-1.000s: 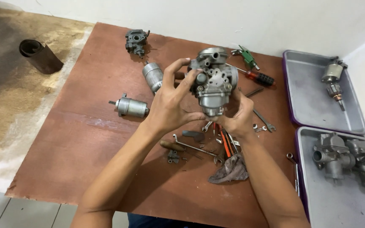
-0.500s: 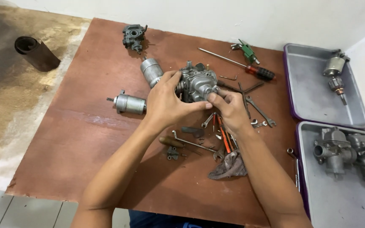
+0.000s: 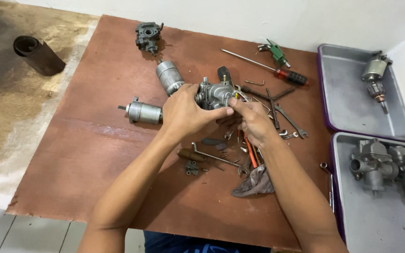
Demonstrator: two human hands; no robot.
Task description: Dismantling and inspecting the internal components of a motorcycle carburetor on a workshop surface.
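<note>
Clearly both hands are on the grey metal carburetor (image 3: 215,93), which sits low over the middle of the brown board (image 3: 94,140), just beside the heap of hand tools. The left hand (image 3: 188,112) wraps its side, fingers curled and closed around the body with the thumb lying along the lower edge. The right hand (image 3: 251,119) meets it from the other side, fingertips pinched together against the casting's near corner; whether they grip a small fitting there or only the body itself is hidden. As a cast metal piece it looks dense and heavy for its bulk, wholly rigid, with lumpy bosses, a round bore and protruding stubs that give plenty of purchase. Its surface probably carries an oily film, so a wrapped palm hold on the broad flank, as the left hand has, seems safer than a fingertip hold. The thin levers and spigots look like the delicate parts, best left free of load. Close by lie two cylindrical starter motors (image 3: 144,112), a red-handled screwdriver (image 3: 277,72), open-ended spanners (image 3: 289,122), a crumpled rag (image 3: 255,182) and another carburetor body (image 3: 147,35); grey trays (image 3: 348,107) at the right hold more parts.
</note>
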